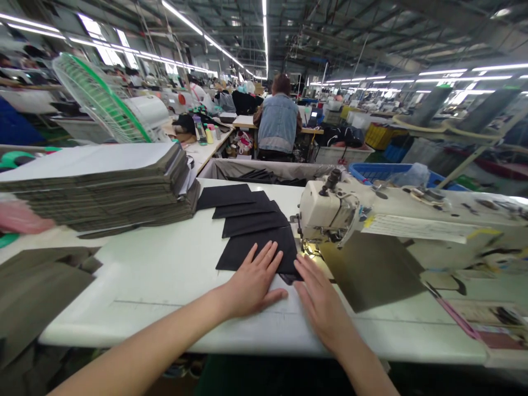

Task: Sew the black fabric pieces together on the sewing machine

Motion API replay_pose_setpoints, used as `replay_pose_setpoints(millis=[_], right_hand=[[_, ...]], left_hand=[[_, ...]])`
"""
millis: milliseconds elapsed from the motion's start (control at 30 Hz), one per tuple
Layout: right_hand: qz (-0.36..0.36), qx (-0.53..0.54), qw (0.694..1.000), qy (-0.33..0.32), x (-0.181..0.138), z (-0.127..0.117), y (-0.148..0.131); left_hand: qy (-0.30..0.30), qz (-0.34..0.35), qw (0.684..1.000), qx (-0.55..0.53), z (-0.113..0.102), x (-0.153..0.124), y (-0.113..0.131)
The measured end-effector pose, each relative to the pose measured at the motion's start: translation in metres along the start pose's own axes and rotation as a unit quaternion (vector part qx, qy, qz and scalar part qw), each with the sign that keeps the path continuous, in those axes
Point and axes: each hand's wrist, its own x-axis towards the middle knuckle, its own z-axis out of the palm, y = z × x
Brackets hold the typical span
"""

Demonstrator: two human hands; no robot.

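Note:
My left hand (258, 278) lies flat with fingers outstretched on the nearest black fabric piece (247, 250). That piece reaches to the needle area of a white sewing machine (330, 209), where a small lamp glows. My right hand (319, 297) rests at the piece's right edge, just in front of the presser foot, its fingers extended and nothing gripped. Behind the piece, several more black fabric pieces (235, 205) overlap in a fanned row. A dark olive sheet (371, 269) lies under the machine arm, right of my right hand.
A tall stack of olive fabric pieces (124, 192) topped with white paper stands at left, before a green-rimmed fan (103, 99). Pink-handled scissors or tweezers (454, 316) lie at right. Beyond are a grey-lined bin (322, 171), a blue basket (367, 171) and a seated person (278, 121).

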Motion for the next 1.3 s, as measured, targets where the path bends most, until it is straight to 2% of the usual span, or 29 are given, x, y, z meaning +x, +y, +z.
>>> replay_pose_setpoints(millis=[67, 167, 333, 500, 700, 800, 867, 933, 967, 1000, 1033, 1067, 1100, 1133, 1167, 1233, 1267, 1300], right_hand=[[-0.043, -0.052, 0.997, -0.029, 0.001, 0.007, 0.0], [-0.04, -0.089, 0.995, -0.016, -0.001, 0.003, 0.007], [-0.033, -0.039, 0.999, 0.005, -0.003, -0.011, 0.02], [-0.047, -0.007, 0.998, 0.049, -0.006, -0.005, 0.022], [0.004, 0.011, 0.999, 0.044, -0.006, -0.003, 0.02], [0.028, 0.026, 0.998, 0.04, -0.005, -0.004, 0.017], [0.057, 0.042, 0.997, 0.042, -0.006, -0.004, 0.017], [0.093, 0.067, 0.992, 0.043, -0.008, -0.004, 0.018], [0.111, 0.084, 0.989, 0.045, -0.009, -0.004, 0.02], [0.13, 0.103, 0.985, 0.046, -0.01, -0.003, 0.021], [0.15, 0.124, 0.98, 0.049, -0.01, -0.002, 0.022], [0.175, 0.146, 0.972, 0.053, -0.011, -0.001, 0.022], [0.205, 0.172, 0.962, 0.054, -0.01, 0.0, 0.021], [0.241, 0.208, 0.947, 0.053, -0.009, 0.002, 0.018], [0.278, 0.257, 0.924, 0.047, -0.007, 0.003, 0.013], [0.34, 0.395, 0.854, 0.019, -0.003, 0.007, -0.003], [0.358, 0.471, 0.806, -0.002, 0.0, 0.009, -0.013], [0.365, 0.538, 0.759, -0.023, 0.003, 0.011, -0.022]], left_hand=[[-0.002, -0.007, 1.0, -0.002, 0.0, 0.0, 0.0], [-0.007, -0.015, 1.0, -0.009, 0.001, 0.0, 0.002], [-0.003, -0.021, 0.999, -0.028, 0.0, -0.003, 0.005], [0.006, -0.018, 0.999, -0.033, -0.006, -0.007, 0.007], [0.018, -0.028, 0.999, 0.02, -0.008, -0.009, -0.013], [0.048, -0.042, 0.992, -0.11, -0.013, -0.005, -0.027], [0.089, -0.071, 0.969, -0.218, -0.023, -0.003, -0.034], [0.148, -0.122, 0.944, -0.269, -0.038, -0.003, -0.04], [0.196, -0.163, 0.911, -0.324, -0.046, -0.003, -0.041], [0.251, -0.212, 0.85, -0.411, -0.054, -0.003, -0.042], [0.3, -0.257, 0.768, -0.504, -0.061, -0.003, -0.043], [0.332, -0.292, 0.669, -0.597, -0.066, -0.002, -0.042], [0.346, -0.316, 0.567, -0.677, -0.07, -0.002, -0.041], [0.345, -0.331, 0.484, -0.733, -0.072, -0.001, -0.039], [0.335, -0.338, 0.437, -0.763, -0.072, -0.001, -0.037], [0.32, -0.347, 0.377, -0.797, -0.068, 0.0, -0.031], [0.318, -0.349, 0.358, -0.805, -0.064, 0.001, -0.027], [0.318, -0.351, 0.353, -0.807, -0.06, 0.002, -0.023]])
